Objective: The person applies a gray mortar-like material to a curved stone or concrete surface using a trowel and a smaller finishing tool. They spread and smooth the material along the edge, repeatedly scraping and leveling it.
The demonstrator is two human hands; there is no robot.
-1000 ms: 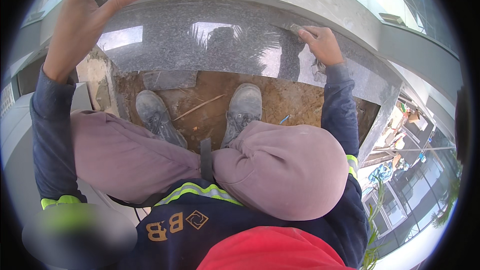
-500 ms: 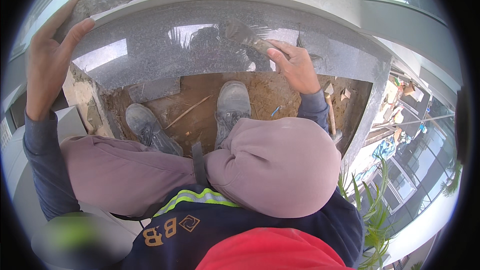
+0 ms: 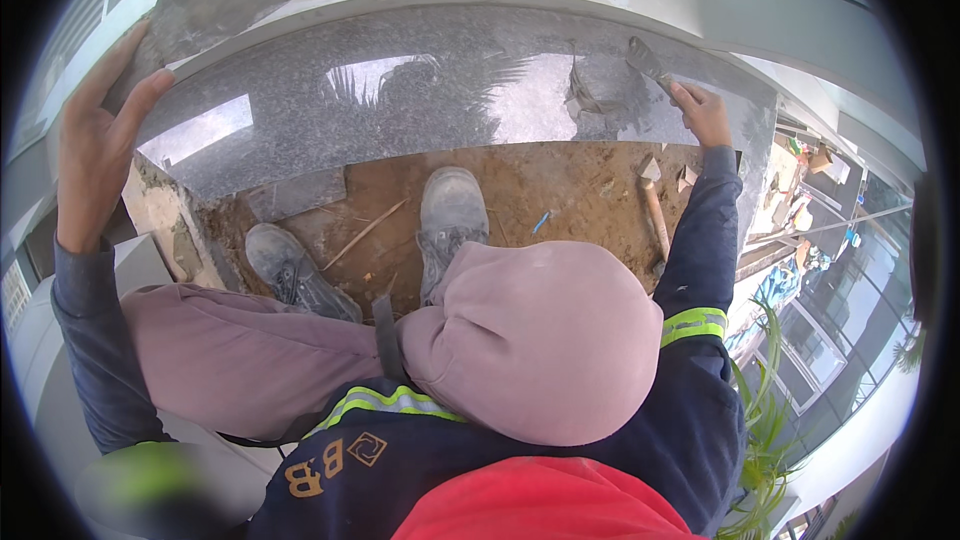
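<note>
A grey plate (image 3: 222,8) is gripped at its near end between thumb and fingers of the left hand (image 3: 92,135), at upper left, probably so the flat face stays free. A scraper (image 3: 648,62) is pinched by its handle in the right hand (image 3: 708,120), blade pointed away, presumably for reach across the polished stone slab (image 3: 290,80); it's over the slab's right part, blade contact can't be told. A hammer (image 3: 654,208) lies on the soil (image 3: 560,175), apparently set aside to free the hand. Shoes (image 3: 454,208) are planted apart, likely for balance.
</note>
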